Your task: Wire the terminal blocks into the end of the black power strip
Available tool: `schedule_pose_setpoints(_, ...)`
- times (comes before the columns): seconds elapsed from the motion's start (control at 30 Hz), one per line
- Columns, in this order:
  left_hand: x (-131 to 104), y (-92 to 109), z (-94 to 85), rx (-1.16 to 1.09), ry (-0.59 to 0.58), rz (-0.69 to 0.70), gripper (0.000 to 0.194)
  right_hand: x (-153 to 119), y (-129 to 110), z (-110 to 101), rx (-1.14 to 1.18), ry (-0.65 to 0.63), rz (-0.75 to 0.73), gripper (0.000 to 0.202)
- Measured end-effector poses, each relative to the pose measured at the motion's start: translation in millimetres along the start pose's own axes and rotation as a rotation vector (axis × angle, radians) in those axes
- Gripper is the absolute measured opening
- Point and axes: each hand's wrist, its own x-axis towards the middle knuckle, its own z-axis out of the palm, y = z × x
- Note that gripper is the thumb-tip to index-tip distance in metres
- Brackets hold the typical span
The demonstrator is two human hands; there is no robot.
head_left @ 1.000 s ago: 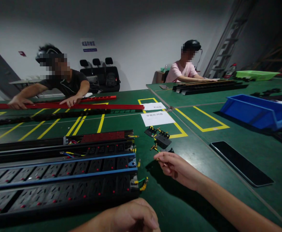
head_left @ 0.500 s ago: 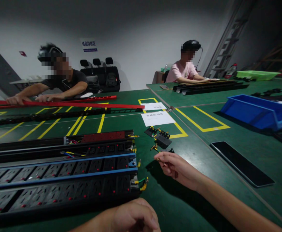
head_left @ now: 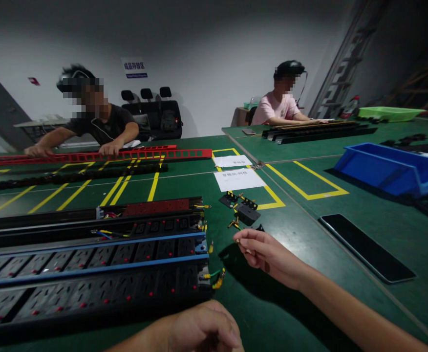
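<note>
My right hand (head_left: 263,252) hovers over the table just right of the power strips' ends, thumb and fingertips pinched on a small brass-coloured part (head_left: 238,241). At the bottom edge my left hand (head_left: 206,325) is closed, its fingers curled inward; whatever they hold is hidden. Beside it lies a black power strip (head_left: 118,288) with red-dotted sockets and a yellow-green wire (head_left: 218,277) sticking out of its end. Behind that is a strip with blue edges (head_left: 100,254). Small black end pieces (head_left: 248,214) and brass-coloured fittings (head_left: 233,224) lie beyond my right fingertips.
A dark phone (head_left: 368,248) and a blue bin (head_left: 382,171) are on the right. Paper labels (head_left: 239,180) lie mid-table. Across the table, one person (head_left: 106,124) handles a red slotted rail (head_left: 155,154); another person (head_left: 278,107) sits near dark rails (head_left: 316,132).
Across the table, the person on the left has turned the red rail, drawn it left and spread their hands along it. My own hands have hardly moved.
</note>
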Motion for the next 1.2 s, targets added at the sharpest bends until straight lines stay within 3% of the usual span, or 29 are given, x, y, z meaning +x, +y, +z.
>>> schedule_pose_setpoints(0.23,-1,7,8.1,0.042,0.033,-0.016,0.032,-2,14,8,-0.251,-0.038,-0.192,0.036)
schedule_pose_setpoints(0.4,-2,6,11.3,0.141,0.062,-0.052,0.028,-7,25,11,-0.8,0.016,-0.528,0.015)
schedule_pose_setpoints(0.5,-5,6,14.4,0.215,0.066,-0.044,0.04,-8,27,9,-1.039,0.013,-0.691,0.008)
schedule_pose_setpoints(0.67,-22,29,37.9,0.519,-0.093,0.057,0.058,-9,29,9,-1.145,0.045,-1.007,0.007)
schedule_pose_setpoints(0.73,-30,41,50.1,0.652,-0.005,0.166,0.053,-10,30,10,-1.17,0.077,-1.121,0.006)
schedule_pose_setpoints(0.8,-38,52,59.0,0.913,0.21,0.363,0.042,-12,30,12,-1.199,0.099,-1.203,0.004)
schedule_pose_setpoints(0.87,-44,61,62.3,1.169,0.387,0.583,0.033,-16,29,15,-1.225,0.095,-1.249,0.006)
schedule_pose_setpoints(0.93,-49,70,60.8,1.327,0.472,0.685,0.028,-19,28,18,-1.237,0.077,-1.266,0.009)
schedule_pose_setpoints(1.03,-54,87,55.3,1.366,0.605,0.607,0.015,-22,28,22,-1.208,0.076,-1.27,0.01)
schedule_pose_setpoints(1.2,-49,115,57.8,1.613,0.567,0.497,0.008,-20,33,22,-1.002,0.115,-1.229,0.01)
